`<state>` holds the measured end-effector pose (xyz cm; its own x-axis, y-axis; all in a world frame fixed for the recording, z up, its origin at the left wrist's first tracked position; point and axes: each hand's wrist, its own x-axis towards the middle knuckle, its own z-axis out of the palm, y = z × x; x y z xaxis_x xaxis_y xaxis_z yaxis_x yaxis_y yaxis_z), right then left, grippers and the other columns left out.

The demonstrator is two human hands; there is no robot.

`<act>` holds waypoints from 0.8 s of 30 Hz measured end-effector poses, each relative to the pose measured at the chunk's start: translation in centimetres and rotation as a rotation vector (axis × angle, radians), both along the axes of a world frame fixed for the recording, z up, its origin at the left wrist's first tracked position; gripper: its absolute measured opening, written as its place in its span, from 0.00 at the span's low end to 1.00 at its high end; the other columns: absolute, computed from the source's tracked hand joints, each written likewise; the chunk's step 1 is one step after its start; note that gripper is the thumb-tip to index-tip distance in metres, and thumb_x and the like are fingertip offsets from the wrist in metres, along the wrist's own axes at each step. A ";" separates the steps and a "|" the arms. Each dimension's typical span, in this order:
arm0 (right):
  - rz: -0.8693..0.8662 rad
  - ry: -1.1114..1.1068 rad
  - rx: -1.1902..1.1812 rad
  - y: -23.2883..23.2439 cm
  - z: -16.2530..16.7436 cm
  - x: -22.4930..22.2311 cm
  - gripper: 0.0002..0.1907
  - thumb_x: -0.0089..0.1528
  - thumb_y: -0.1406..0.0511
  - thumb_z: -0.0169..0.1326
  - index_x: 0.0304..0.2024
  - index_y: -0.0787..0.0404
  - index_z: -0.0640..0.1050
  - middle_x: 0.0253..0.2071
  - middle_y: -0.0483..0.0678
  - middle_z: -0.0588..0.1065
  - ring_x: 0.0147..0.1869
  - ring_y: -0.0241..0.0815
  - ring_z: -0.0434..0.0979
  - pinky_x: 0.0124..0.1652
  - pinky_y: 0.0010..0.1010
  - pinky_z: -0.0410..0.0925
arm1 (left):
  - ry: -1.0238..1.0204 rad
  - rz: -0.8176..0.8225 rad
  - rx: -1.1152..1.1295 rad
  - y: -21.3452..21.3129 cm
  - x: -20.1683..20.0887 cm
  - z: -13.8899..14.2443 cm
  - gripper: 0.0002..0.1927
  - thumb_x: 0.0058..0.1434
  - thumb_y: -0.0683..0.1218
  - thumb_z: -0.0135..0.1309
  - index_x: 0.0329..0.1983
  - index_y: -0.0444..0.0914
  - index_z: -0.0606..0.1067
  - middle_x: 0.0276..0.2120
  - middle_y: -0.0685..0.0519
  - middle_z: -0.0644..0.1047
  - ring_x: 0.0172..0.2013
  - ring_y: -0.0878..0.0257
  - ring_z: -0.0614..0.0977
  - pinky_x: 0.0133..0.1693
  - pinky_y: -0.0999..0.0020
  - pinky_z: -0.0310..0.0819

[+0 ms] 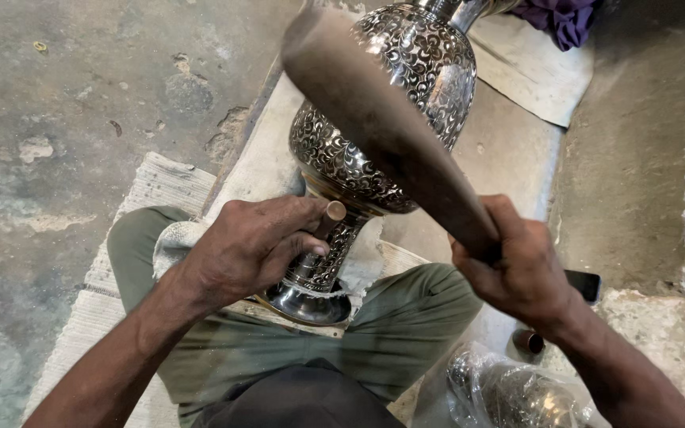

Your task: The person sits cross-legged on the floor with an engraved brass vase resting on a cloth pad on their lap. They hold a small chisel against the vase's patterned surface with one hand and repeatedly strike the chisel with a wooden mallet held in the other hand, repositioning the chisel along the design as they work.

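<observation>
A large metal vase (406, 95) with black and silver scroll engraving lies tilted across my lap, its foot (307, 305) toward me. My left hand (259, 242) is closed around a short metal chisel (333, 214), whose blunt top shows by my thumb and whose tip rests on the vase's narrow stem. My right hand (517, 265) grips the thin end of a brown wooden mallet (382, 119), raised over the vase and blurred by motion. The vase's mouth is cut off at the top edge.
I sit on a woven mat (152, 186) on a rough concrete floor (65, 103). A plastic-wrapped metal piece (517, 392) lies by my right knee, beside a small cylinder (529, 341) and a dark phone (584, 284). Purple cloth (564, 17) lies at the top.
</observation>
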<state>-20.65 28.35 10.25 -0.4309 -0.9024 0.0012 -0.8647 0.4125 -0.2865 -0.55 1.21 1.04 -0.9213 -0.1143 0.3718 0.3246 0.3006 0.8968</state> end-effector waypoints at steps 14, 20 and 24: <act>0.096 0.205 0.098 1.2 -0.2 -0.6 0.20 0.58 0.65 0.62 0.50 0.62 0.71 0.29 0.53 0.78 0.26 0.43 0.77 0.25 0.35 0.72 | 0.033 -0.053 -0.066 -0.5 -0.3 -0.5 0.21 0.61 0.32 0.52 0.59 0.33 0.72 0.43 0.45 0.81 0.41 0.57 0.89 0.43 0.68 0.88; 0.118 0.319 0.109 1.3 -0.2 -0.6 0.20 0.59 0.65 0.62 0.50 0.62 0.72 0.30 0.52 0.79 0.26 0.44 0.78 0.25 0.34 0.72 | 0.070 -0.074 -0.067 -0.7 -0.6 -1.0 0.23 0.59 0.31 0.48 0.58 0.35 0.72 0.45 0.45 0.81 0.41 0.56 0.89 0.44 0.68 0.89; 0.022 0.097 0.077 1.2 0.0 -0.4 0.22 0.57 0.66 0.61 0.53 0.62 0.71 0.28 0.50 0.78 0.26 0.41 0.79 0.26 0.31 0.74 | 0.006 -0.068 -0.073 -0.8 -0.7 -1.2 0.20 0.62 0.34 0.49 0.58 0.34 0.73 0.46 0.45 0.82 0.40 0.57 0.89 0.41 0.68 0.88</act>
